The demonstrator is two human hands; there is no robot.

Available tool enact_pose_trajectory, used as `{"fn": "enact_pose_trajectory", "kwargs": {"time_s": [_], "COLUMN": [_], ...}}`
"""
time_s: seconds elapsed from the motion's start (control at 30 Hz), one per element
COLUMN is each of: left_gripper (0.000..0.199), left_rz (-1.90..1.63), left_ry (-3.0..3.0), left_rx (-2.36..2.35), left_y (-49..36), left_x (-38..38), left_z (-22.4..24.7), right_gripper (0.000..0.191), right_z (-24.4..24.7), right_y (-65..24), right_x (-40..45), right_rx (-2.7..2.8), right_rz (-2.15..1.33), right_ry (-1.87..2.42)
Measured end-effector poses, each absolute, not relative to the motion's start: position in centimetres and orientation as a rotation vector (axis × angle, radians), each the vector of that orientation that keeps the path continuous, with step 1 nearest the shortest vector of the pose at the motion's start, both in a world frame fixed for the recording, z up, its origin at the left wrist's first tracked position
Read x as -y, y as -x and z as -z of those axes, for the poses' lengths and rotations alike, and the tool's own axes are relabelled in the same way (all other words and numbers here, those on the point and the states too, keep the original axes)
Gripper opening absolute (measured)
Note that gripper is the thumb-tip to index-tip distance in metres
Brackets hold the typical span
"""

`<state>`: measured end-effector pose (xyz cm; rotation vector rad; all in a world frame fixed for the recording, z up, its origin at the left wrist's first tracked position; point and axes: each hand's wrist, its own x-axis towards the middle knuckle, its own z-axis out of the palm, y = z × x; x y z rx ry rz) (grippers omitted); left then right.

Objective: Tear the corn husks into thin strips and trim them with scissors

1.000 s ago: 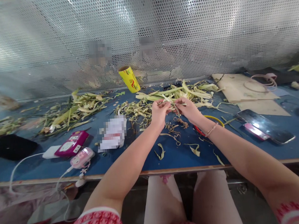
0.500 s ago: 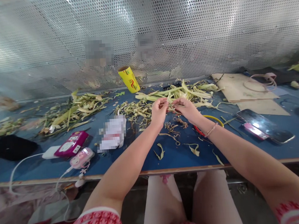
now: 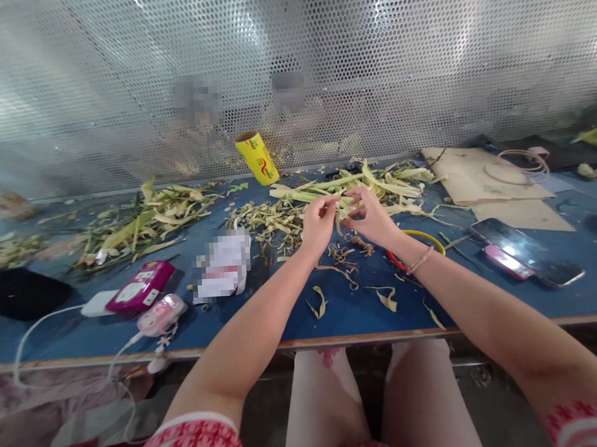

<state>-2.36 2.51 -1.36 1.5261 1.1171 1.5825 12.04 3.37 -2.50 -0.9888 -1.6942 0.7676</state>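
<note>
Head view, left to right: what is done, and what is left?

Heaped husks lie at left. Short, curled strips, apparently already worked, form a pile beside the left hand. Long husks beyond both hands appear unworked; progress seems partial.

State of the hands?

Left: thumb and fingertips nearly together; whether they grip anything cannot be told. A pale strip shows between the hands. Right hand: fingers parted.

Difference from the earlier frame?

Half a second earlier, the right fingertips are bunched; now they spread wider.
</note>
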Motion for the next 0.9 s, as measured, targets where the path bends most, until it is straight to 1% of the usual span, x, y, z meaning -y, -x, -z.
{"fn": "enact_pose_trajectory", "kwargs": {"time_s": [0.1, 0.27, 0.4, 0.53, 0.8, 0.9], "left_gripper": [0.016, 0.015, 0.017, 0.017, 0.013, 0.013], "left_rz": [-1.562, -1.583, -1.574, -1.564, -1.561, -1.550], "left_ry": [-1.415, -1.366, -1.347, -1.348, -1.341, -1.347], "left_rx": [-1.096, -1.064, -1.001, -1.013, -0.995, -0.983], "left_y": [2.2, 2.0, 2.0, 1.9, 2.1, 2.2], "left_x": [-2.3, -2.4, -2.5, -2.4, -2.9, -3.0], "left_z": [1.2, 1.6, 2.1, 1.9, 2.5, 2.6], "right_gripper": [0.053, 0.034, 0.025, 0.019, 0.022, 0.021], "right_z": [2.7, 2.4, 1.8, 1.4, 1.6, 1.6], "right_y": [-12.2, -12.4, -12.5, -12.4, -12.4, -12.4], "right_x": [-3.3, -2.4, -1.7, -1.5, -1.8, -2.0], "right_rx": [1.849, 2.076, 2.227, 2.273, 2.351, 2.291], "right_rz": [-0.437, 0.130, 0.388, 0.435, 0.468, 0.378], "right_ry": [1.002, 0.928, 0.880, 0.909, 0.906, 0.898]}}
